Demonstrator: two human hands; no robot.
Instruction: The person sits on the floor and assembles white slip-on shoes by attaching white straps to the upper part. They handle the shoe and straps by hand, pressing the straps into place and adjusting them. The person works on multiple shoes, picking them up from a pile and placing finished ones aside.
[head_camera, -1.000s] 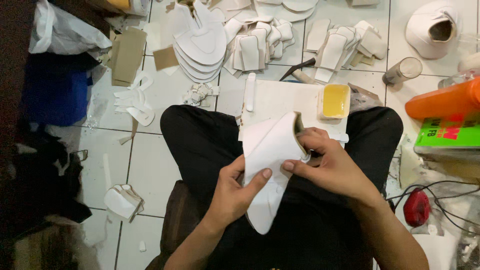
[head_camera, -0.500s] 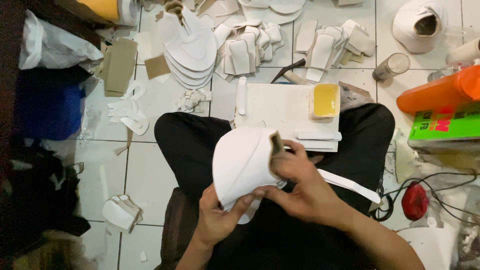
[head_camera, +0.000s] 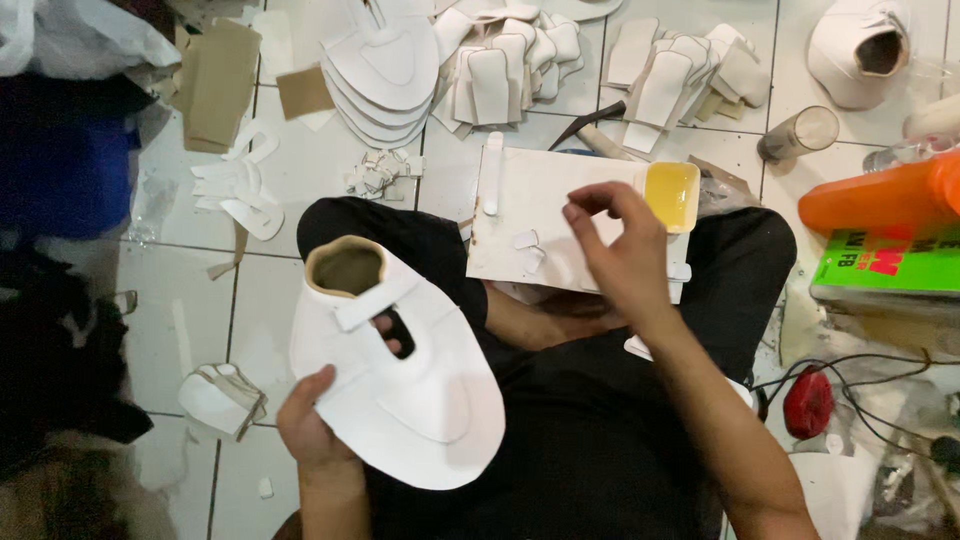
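Left hand (head_camera: 312, 432) holding white shoe upper (head_camera: 400, 375), right hand (head_camera: 622, 252) over board (head_camera: 560, 205)

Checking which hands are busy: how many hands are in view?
2: the left hand holds the white shoe upper at lower left; the right hand hovers over the white board.

Even overhead light brightens the white tiled floor (head_camera: 300, 330); the left edge falls into deep shadow. The right hand (head_camera: 625, 255) shows slight motion blur, and the lower-left and lower-right corners are soft.
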